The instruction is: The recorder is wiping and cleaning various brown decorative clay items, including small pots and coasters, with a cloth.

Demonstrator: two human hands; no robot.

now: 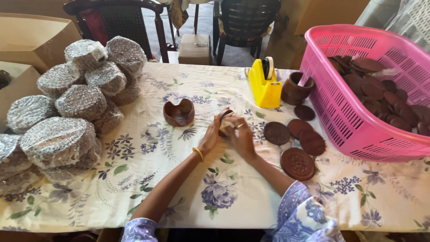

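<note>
Holding a small brown wooden piece (225, 122) between both hands at the middle of the table (188, 197), just right of an open brown holder (178, 112). Left hand (210, 136) cups the piece from its left side, fingers curled against it. Right hand (242, 136) closes over the top and right side, fingers together and wrapped on the piece. Much of the piece is hidden by the fingers; its exact shape cannot be told.

Judgement on handling: the piece looks rigid and light. A two-sided hold like this one keeps it steady; best kept low over the flowered cloth so a slip costs little.

Containers:
- Pink basket (345, 112), right side of table, slotted walls, partly filled with flat brown discs (380, 89) lying loose and overlapping.
- Round brown holder (296, 88) beside the yellow tape dispenser (264, 83), appears empty.
- Cardboard box (31, 36) at far left, inside not visible.

Outside containers: carved discs (298, 141) lie on the cloth near the basket, some touching. Round bundles in bubble wrap (67, 107) are piled at left.
</note>
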